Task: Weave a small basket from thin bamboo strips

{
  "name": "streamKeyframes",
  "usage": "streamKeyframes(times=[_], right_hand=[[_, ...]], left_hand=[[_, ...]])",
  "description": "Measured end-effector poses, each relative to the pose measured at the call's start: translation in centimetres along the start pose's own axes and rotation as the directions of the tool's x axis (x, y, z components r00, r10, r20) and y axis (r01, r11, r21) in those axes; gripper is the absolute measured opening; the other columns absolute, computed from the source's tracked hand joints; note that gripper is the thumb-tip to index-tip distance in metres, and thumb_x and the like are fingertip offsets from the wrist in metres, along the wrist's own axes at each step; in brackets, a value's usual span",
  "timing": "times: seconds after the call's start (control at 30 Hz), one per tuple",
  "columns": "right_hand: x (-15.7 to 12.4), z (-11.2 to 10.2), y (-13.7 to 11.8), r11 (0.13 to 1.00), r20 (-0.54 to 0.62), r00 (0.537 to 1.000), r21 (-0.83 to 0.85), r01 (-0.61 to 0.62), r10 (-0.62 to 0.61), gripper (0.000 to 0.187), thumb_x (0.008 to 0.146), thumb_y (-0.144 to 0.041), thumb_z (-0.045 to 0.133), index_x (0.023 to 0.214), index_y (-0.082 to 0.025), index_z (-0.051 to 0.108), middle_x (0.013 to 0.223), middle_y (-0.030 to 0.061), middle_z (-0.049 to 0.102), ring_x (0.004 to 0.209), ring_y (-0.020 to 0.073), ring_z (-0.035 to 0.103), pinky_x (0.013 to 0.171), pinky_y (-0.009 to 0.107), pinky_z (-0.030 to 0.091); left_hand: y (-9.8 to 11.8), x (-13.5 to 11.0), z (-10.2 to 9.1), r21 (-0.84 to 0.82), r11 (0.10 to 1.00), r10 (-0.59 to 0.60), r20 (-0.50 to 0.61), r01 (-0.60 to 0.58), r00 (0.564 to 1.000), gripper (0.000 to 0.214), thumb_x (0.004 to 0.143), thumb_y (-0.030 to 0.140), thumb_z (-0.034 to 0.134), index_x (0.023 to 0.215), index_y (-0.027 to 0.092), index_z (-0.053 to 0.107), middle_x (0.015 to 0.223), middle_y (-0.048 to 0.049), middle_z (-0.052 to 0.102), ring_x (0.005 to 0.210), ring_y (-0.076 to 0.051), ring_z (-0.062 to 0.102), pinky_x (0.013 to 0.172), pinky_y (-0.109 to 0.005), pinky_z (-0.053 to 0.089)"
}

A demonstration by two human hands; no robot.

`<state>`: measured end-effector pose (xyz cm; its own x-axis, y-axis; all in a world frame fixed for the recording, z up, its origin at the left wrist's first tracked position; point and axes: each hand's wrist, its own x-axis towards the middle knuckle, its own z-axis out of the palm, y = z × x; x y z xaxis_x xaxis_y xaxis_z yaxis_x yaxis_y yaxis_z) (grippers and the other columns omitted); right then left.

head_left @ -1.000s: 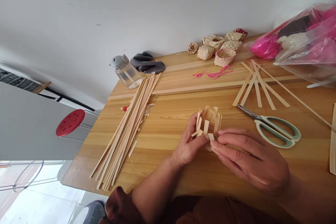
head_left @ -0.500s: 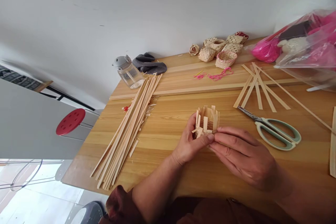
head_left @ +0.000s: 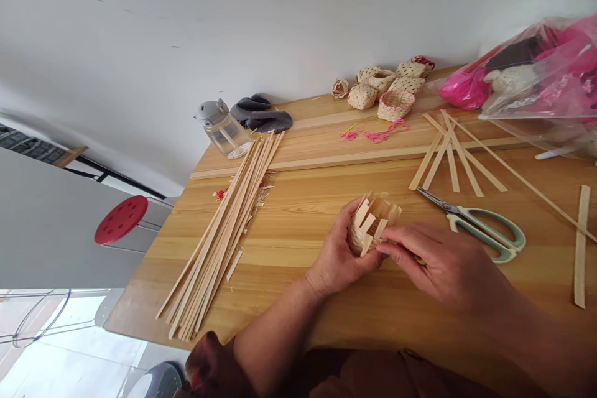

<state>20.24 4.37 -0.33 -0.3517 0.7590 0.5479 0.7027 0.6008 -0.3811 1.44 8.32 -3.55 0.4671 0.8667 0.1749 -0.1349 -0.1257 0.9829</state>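
A small woven basket [head_left: 358, 235] of pale wood strips is cupped in my left hand [head_left: 336, 256], tilted with its mouth toward the right. Short strip ends stick up around its rim. My right hand [head_left: 431, 264] pinches at the near right side of the rim, thumb and forefinger on a strip end there; the exact grip is partly hidden. Scissors [head_left: 485, 224] with pale green handles lie on the table to the right, beyond my right hand. Loose short strips [head_left: 451, 155] are fanned out behind them.
A bundle of long strips [head_left: 224, 236] lies on the left of the table [head_left: 289, 224]. Behind it stand a clear bottle [head_left: 227, 134] and a dark grey cloth [head_left: 261, 115]. Finished small baskets [head_left: 395, 102] sit by the wall, with a plastic bag [head_left: 536, 84] at right.
The basket has tipped over to the right in my left hand. My right hand has shifted from beside its base to the rim, with its fingers more bent. The view has moved slightly.
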Motion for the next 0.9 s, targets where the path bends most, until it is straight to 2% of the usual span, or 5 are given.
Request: streamKeyframes(times=[0.27, 0.4, 0.5, 0.63, 0.9], right_hand=[[0.2, 0.3, -0.2, 0.995, -0.024, 0.998, 0.082, -0.062, 0.064, 0.018, 0.096, -0.019, 0.063, 0.079, -0.022, 0.062, 0.064, -0.0032, 0.066, 0.055, 0.0134, 0.061, 0.056, 0.028, 0.043], [0.2, 0.6, -0.1, 0.999, -0.16, 0.987, 0.043, 0.0, 0.006, 0.006, 0.094, -0.016, 0.07, 0.095, -0.022, 0.069, 0.08, 0.0012, 0.077, 0.065, 0.0153, 0.071, 0.064, 0.028, 0.051], [0.1, 0.5, -0.1, 0.996, -0.234, 0.968, -0.047, 0.078, -0.087, 0.025, 0.09, -0.012, 0.076, 0.112, -0.022, 0.069, 0.09, 0.0043, 0.081, 0.073, 0.0178, 0.075, 0.072, 0.029, 0.055], [0.3, 0.5, 0.0, 0.984, -0.2, 0.965, -0.086, 0.156, -0.17, 0.041, 0.091, -0.005, 0.072, 0.128, -0.022, 0.066, 0.101, 0.0069, 0.08, 0.084, 0.0195, 0.075, 0.08, 0.032, 0.057], [0.0, 1.2, 0.1, 0.978, -0.195, 0.967, -0.157, 0.135, -0.164, 0.042, 0.092, -0.005, 0.071, 0.132, -0.014, 0.066, 0.101, 0.0098, 0.073, 0.086, 0.0195, 0.07, 0.081, 0.032, 0.056]], left_hand=[[-0.1, 0.0, -0.1, -0.078, 0.997, -0.008, 0.065, 0.013, 0.998, 0.087, 0.073, 0.03, 0.089, 0.146, 0.021, 0.042, 0.138, -0.0112, 0.058, 0.122, -0.024, 0.059, 0.108, -0.035, 0.049], [-0.2, 0.2, -0.1, -0.111, 0.993, -0.043, -0.004, 0.042, 0.999, 0.087, 0.071, 0.032, 0.091, 0.143, 0.02, 0.044, 0.132, -0.0107, 0.061, 0.116, -0.023, 0.06, 0.104, -0.034, 0.051], [-0.3, 0.3, 0.0, -0.147, 0.986, -0.086, -0.057, 0.077, 0.995, 0.089, 0.07, 0.035, 0.091, 0.143, 0.019, 0.042, 0.126, -0.0103, 0.062, 0.111, -0.022, 0.061, 0.1, -0.033, 0.052], [-0.4, 0.3, 0.3, -0.133, 0.989, -0.071, -0.087, 0.059, 0.994, 0.085, 0.073, 0.039, 0.088, 0.141, 0.021, 0.04, 0.127, -0.0098, 0.06, 0.11, -0.021, 0.06, 0.102, -0.033, 0.05], [-0.1, 0.1, 0.5, -0.047, 0.999, -0.01, -0.086, 0.006, 0.996, 0.071, 0.082, 0.043, 0.08, 0.136, 0.021, 0.04, 0.12, -0.008, 0.059, 0.105, -0.019, 0.058, 0.096, -0.031, 0.051]])
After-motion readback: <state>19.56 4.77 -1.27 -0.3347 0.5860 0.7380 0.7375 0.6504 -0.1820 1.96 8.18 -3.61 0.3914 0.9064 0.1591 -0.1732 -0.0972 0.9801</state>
